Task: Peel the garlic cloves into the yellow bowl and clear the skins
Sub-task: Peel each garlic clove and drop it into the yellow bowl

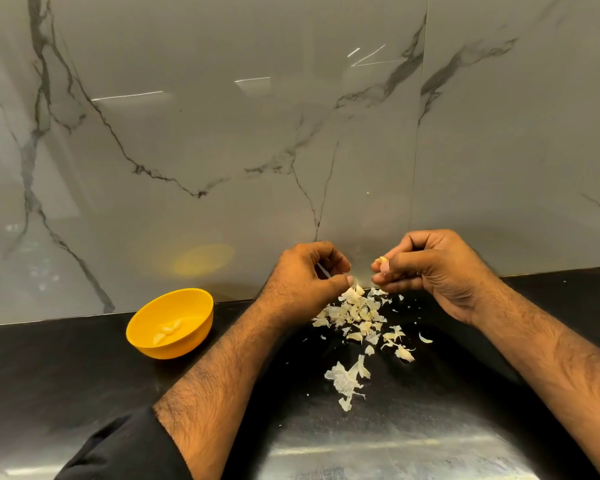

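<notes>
Up at the back edge of the black counter (84, 375), right against the marble wall (222, 133), both hands are held just above a messy heap of garlic skins (357, 317). The right hand (433, 268) has its fingers curled in tight around a garlic clove (382, 260), and only a little pale tip of it pokes out by the fingertips. The left hand (307, 275) sits just beside it, thumb and fingers pinched together on what looks like a thin scrap of skin, though it's honestly too small to be sure. The two hands are close but not touching.

The skins spread out from under the hands toward the front edge, with one bigger papery piece (347, 379) lying a bit apart from the main heap, nearer the person.

Off to the left along the same back edge is the yellow bowl (187, 344), well apart from the pile. It's upright and has a few peeled cloves (167, 332) lying in the bottom. A dark sleeve (125, 448) is pushed up on the left forearm.
</notes>
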A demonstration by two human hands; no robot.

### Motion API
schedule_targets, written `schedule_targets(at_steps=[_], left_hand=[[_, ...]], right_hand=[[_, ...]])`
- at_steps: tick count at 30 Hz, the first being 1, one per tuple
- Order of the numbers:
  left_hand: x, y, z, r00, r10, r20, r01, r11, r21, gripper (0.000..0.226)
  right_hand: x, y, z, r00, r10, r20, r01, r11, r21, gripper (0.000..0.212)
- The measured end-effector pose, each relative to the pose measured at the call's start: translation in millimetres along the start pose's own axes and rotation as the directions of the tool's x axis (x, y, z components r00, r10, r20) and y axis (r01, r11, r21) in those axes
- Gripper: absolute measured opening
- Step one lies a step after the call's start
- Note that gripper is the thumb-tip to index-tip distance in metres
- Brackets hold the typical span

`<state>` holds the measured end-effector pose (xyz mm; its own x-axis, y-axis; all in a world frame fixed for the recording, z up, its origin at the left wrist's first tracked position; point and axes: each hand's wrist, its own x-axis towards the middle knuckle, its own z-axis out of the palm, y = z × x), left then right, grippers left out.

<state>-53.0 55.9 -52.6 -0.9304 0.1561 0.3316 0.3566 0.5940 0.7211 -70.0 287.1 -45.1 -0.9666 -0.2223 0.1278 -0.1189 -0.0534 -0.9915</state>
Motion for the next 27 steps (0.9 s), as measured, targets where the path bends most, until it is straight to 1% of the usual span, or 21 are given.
schedule_targets(at_steps=[4,8,9,12,13,16,17,18,20,21,23,24,25,27], left_hand=[[-0.2,-1.0,0.5,0.999,-0.023,0.038,0.023,1.000,-0.002,0.017],[-0.6,-1.7,0.1,0.997,-0.050,0.058,0.051,0.998,-0.022,0.019],[-0.6,-2.7,-0.8,0.997,-0.055,0.054,0.056,0.998,-0.026,0.019],[-0.1,-5.8,-2.4,0.996,-0.074,0.052,0.075,0.997,-0.024,0.018],[-0.2,-6.3,-2.8,0.996,-0.077,0.052,0.078,0.997,-0.024,0.018],[-0.2,-6.0,-3.3,0.996,-0.074,0.046,0.075,0.997,-0.020,0.018],[-0.7,-5.7,-3.3,0.996,-0.074,0.043,0.075,0.997,-0.018,0.018],[-1.2,-5.4,-3.0,0.996,-0.077,0.041,0.078,0.997,-0.013,0.018],[-1.9,-5.7,-2.1,0.995,-0.086,0.043,0.086,0.996,-0.004,0.020],[-2.1,-6.2,-1.6,0.995,-0.089,0.043,0.089,0.996,0.003,0.021],[-2.1,-8.8,-1.6,0.996,-0.086,0.034,0.086,0.996,0.027,0.020],[-1.9,-10.9,-1.2,0.996,-0.086,0.023,0.085,0.996,0.039,0.019],[-2.1,-12.6,-1.5,0.996,-0.084,0.003,0.083,0.995,0.054,0.018],[-4.0,-15.4,-2.1,0.996,-0.081,-0.042,0.086,0.989,0.124,0.016]], right_hand=[[0.1,0.1,-1.1,1.000,0.021,0.021,-0.020,0.998,-0.063,0.018],[0.9,0.3,-2.7,0.991,0.060,0.123,-0.043,0.990,-0.136,0.035],[1.4,1.7,-2.7,0.990,0.051,0.130,-0.028,0.985,-0.168,0.033],[4.3,7.0,-2.4,0.994,0.001,0.110,0.032,0.955,-0.296,0.011],[5.2,8.7,-2.5,0.995,-0.005,0.100,0.040,0.936,-0.351,0.008],[5.8,9.1,-2.7,0.996,0.004,0.087,0.043,0.845,-0.532,0.034],[4.5,8.6,-1.9,0.995,0.000,0.095,0.055,0.812,-0.581,0.035],[3.6,8.1,-0.8,0.994,-0.011,0.112,0.077,0.795,-0.601,0.029],[3.7,8.4,0.3,0.991,-0.026,0.133,0.098,0.815,-0.572,0.013],[4.0,8.8,0.0,0.991,-0.025,0.128,0.092,0.828,-0.553,0.012],[5.1,9.5,0.1,0.995,-0.018,0.101,0.071,0.834,-0.548,0.024],[5.1,9.7,0.0,0.996,-0.011,0.088,0.060,0.817,-0.573,0.028],[4.6,9.7,0.0,0.996,-0.003,0.085,0.054,0.798,-0.600,0.025],[2.9,9.9,0.8,0.997,0.015,0.079,0.038,0.785,-0.618,0.007]])
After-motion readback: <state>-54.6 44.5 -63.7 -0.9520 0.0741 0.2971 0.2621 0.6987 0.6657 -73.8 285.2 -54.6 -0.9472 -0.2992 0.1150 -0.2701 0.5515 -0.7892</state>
